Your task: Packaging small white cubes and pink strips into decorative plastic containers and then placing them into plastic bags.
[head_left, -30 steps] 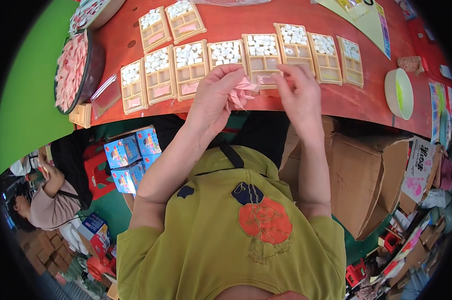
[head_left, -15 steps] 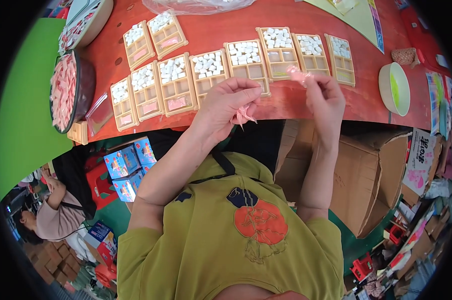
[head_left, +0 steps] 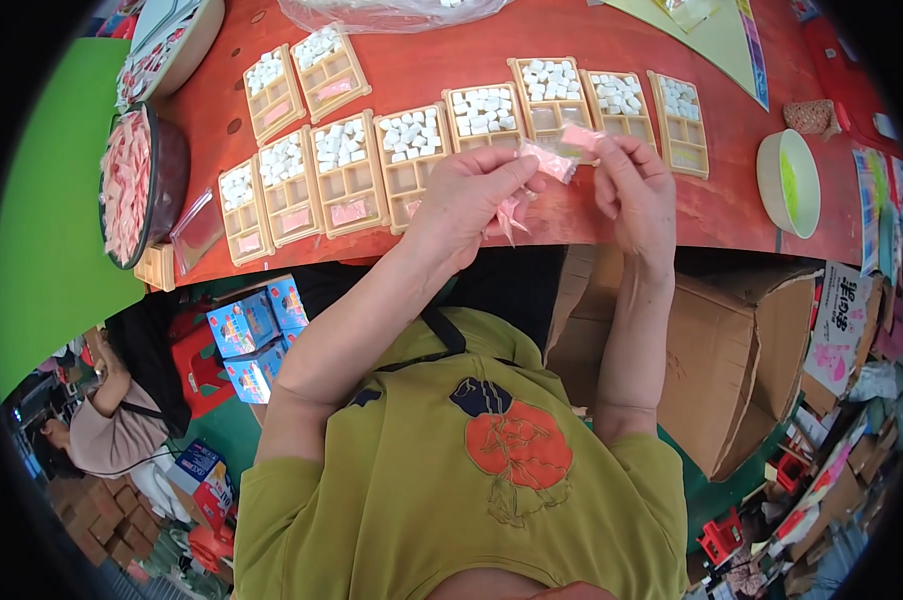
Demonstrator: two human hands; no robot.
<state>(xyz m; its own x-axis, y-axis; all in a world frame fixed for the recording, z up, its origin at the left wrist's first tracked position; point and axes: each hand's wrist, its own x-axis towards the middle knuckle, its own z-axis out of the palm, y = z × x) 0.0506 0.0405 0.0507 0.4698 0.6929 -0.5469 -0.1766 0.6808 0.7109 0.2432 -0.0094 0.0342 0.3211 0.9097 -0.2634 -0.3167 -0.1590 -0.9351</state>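
Note:
My left hand [head_left: 477, 195] is closed, with a small clear-wrapped pink packet [head_left: 550, 162] at its fingertips. More pink packets [head_left: 510, 214] stick out from under its curled fingers. Just to the right, my right hand [head_left: 636, 190] pinches another pink packet [head_left: 581, 138] between thumb and fingers, almost meeting the left one. Both hands hover over the near edge of a row of beige compartment trays [head_left: 358, 168] with small white cylindrical pieces [head_left: 486, 108] in their upper sections. Pink packets [head_left: 350, 211] lie in lower compartments of several left-hand trays. My left hand partly covers the middle trays.
At the left, a dark tub [head_left: 172, 170] is heaped with pink packets, beside a pale bin [head_left: 194, 50]. A cream bowl [head_left: 807, 170] with bright green strips stands on the right of the red table [head_left: 412, 60]. Below are an open cardboard box [head_left: 712, 370] and blue boxes [head_left: 244, 325]. A person sits lower left.
My hands have come together, the right moving slightly left and the left slightly right. A pink packet now shows at my left fingertips, beside the one in my right hand.

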